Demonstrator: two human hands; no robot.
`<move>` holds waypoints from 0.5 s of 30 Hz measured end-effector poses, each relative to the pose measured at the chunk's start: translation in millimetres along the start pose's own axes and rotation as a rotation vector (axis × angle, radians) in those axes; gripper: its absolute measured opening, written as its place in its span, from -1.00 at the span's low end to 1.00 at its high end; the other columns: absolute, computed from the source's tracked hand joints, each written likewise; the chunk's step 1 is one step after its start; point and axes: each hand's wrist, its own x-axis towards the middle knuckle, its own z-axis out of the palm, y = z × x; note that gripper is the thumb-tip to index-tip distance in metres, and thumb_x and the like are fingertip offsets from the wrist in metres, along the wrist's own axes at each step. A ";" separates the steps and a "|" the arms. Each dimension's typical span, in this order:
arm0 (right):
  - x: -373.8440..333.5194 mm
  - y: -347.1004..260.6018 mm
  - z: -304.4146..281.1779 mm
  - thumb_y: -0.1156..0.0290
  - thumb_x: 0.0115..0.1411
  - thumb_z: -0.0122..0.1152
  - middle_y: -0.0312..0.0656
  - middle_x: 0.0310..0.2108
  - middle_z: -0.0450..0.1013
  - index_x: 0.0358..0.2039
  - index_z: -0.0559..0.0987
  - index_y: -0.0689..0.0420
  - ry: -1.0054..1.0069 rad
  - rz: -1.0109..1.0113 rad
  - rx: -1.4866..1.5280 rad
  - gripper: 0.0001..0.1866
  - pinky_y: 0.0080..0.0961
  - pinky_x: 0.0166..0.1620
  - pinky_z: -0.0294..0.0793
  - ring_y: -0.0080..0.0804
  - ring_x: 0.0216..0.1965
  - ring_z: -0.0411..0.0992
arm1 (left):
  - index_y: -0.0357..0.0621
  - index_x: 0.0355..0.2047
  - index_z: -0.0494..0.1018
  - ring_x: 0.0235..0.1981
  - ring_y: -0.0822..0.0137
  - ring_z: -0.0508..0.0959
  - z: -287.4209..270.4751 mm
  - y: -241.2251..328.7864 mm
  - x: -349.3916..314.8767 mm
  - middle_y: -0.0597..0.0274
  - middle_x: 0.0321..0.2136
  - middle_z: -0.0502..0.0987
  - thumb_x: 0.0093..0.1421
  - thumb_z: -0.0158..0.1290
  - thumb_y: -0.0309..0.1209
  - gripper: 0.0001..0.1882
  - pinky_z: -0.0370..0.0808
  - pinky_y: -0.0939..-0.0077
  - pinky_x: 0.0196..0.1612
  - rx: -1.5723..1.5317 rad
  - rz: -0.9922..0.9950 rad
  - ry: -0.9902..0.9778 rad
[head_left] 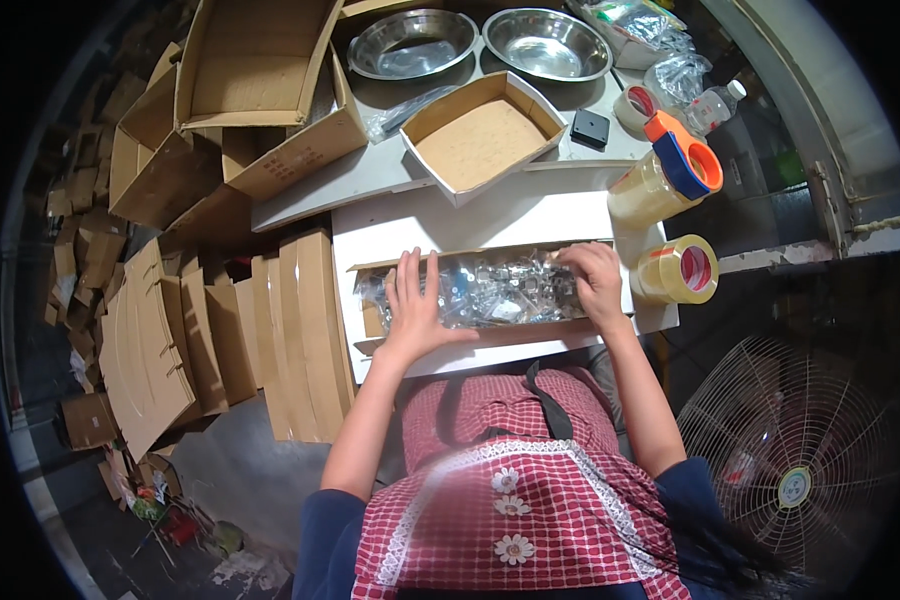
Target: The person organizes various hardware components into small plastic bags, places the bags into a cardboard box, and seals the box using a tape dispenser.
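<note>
In front of me a long narrow cardboard box (490,334) lies open on the white tabletop. Clear plastic bags of small metal parts (505,290) fill it. My left hand (415,312) rests flat over the bags at the box's left end, fingers spread and thumb stretched toward the middle. At the right end my right hand (597,285) is bent over the bags and the box's edge, its fingers curled together. What those fingers grip, if anything, is hidden.
Beyond the box stand a shallow carton (485,130), two steel basins (413,45) and a black square object (590,129). Right are an orange-and-blue tape dispenser (685,160), clear tape rolls (675,270) and a fan (785,450). Flattened cardboard (305,335) and open cartons (255,60) crowd the left.
</note>
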 end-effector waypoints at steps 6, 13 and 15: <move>-19.2 18.2 2.3 0.66 -0.14 0.08 -0.19 0.03 0.58 -0.22 0.64 0.09 -0.254 0.064 0.033 -0.58 -0.09 0.36 0.17 -0.10 0.15 0.42 | -0.29 0.48 -0.27 0.50 -0.28 -0.39 -12.2 9.5 -4.2 -0.41 0.45 -0.30 -0.40 0.46 0.30 0.65 -0.38 -0.33 0.43 -0.019 -0.055 -0.154; -19.5 15.5 1.9 0.62 -0.06 0.20 -0.17 -0.01 0.57 -0.11 0.62 0.09 -0.163 -0.017 -0.324 -0.57 -0.15 0.23 0.26 -0.18 0.08 0.46 | -0.19 0.49 -0.22 0.52 -0.10 -0.29 -20.4 -7.4 -8.9 -0.22 0.48 -0.25 -0.40 0.44 0.32 0.62 -0.42 -0.39 0.40 -0.027 0.004 -0.157; -9.9 16.4 -5.7 0.62 -0.04 0.22 -0.20 -0.16 0.63 -0.21 0.66 0.09 -0.099 -0.061 -0.319 -0.67 -0.19 0.15 0.30 -0.24 -0.04 0.52 | -0.14 0.48 -0.09 0.51 0.05 -0.09 -29.6 -19.7 -5.0 -0.02 0.47 -0.04 -0.10 0.32 0.27 0.32 -0.37 -0.39 0.40 -0.053 -0.022 -0.108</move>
